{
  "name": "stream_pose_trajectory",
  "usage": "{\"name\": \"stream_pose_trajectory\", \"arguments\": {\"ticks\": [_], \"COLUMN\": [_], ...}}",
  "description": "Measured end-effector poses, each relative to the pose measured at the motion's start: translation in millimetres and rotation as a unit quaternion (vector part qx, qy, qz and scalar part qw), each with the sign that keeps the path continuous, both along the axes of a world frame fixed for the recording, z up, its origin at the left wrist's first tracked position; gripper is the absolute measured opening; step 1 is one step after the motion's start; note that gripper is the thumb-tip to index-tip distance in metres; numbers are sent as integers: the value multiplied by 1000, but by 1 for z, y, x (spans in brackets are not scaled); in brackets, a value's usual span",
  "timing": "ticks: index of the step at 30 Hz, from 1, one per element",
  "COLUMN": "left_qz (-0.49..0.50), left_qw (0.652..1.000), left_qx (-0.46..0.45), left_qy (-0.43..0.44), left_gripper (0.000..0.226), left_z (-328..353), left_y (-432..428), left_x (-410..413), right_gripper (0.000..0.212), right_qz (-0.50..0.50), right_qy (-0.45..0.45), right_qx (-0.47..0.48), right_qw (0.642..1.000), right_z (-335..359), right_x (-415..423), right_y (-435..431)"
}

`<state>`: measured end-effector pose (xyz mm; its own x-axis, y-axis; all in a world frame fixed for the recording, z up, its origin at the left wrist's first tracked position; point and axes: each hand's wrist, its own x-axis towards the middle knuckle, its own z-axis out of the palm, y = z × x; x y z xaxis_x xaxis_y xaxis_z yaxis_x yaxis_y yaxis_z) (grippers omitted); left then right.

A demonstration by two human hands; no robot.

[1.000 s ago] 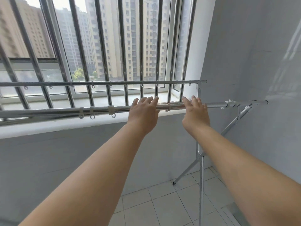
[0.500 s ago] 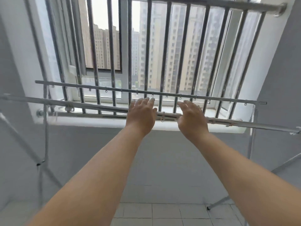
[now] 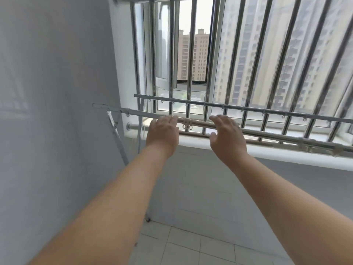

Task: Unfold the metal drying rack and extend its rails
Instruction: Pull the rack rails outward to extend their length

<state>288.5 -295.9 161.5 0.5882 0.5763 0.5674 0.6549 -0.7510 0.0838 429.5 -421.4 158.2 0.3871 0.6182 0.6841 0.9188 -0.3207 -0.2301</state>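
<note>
The metal drying rack stands in front of the window with two long rails. My left hand [image 3: 162, 131] and my right hand [image 3: 227, 134] lie side by side over the near rail [image 3: 194, 124], fingers draped across it, the right thumb below it. Small hanger clips [image 3: 187, 125] sit on the rail between my hands. The far rail [image 3: 248, 109] runs parallel behind, also with clips. The rack's left end has a thinner extension tube [image 3: 107, 107] and a slanted leg [image 3: 119, 139] going down to the floor. The right end is out of view.
A grey wall [image 3: 57, 111] stands close to the rack's left end. Vertical steel window bars [image 3: 235, 54] and a white sill [image 3: 267, 151] are right behind the rails. Below lies a tiled floor [image 3: 191, 249].
My view has swung from the rack's right end to its left end. Both hands have stayed on the near rail, the same distance apart.
</note>
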Motion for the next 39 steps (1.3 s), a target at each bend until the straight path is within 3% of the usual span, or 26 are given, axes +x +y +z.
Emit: {"name": "stream_pose_trajectory", "arguments": {"ticks": [14, 23, 28, 32, 35, 39], "left_qz": [124, 159, 131, 90, 53, -26], "left_qw": [992, 987, 991, 994, 995, 999], "left_qx": [-10, -31, -29, -37, -28, 30], "left_qy": [-13, 2, 6, 42, 75, 32], "left_gripper": [46, 49, 51, 53, 41, 25], "left_z": [0, 4, 6, 14, 10, 6], "left_y": [139, 216, 256, 287, 305, 319], "left_x": [-91, -85, -86, -84, -85, -94], "right_gripper": [48, 42, 49, 51, 48, 51], "right_qz": [97, 68, 63, 47, 18, -21], "right_qy": [-33, -109, -98, -42, -6, 21], "right_qx": [-23, -157, -175, -134, -96, -70], "right_qw": [995, 979, 978, 989, 995, 997], "right_z": [10, 21, 13, 9, 7, 5], "right_x": [-68, -69, -78, -77, -79, -84], "right_y": [161, 246, 276, 290, 296, 296]}}
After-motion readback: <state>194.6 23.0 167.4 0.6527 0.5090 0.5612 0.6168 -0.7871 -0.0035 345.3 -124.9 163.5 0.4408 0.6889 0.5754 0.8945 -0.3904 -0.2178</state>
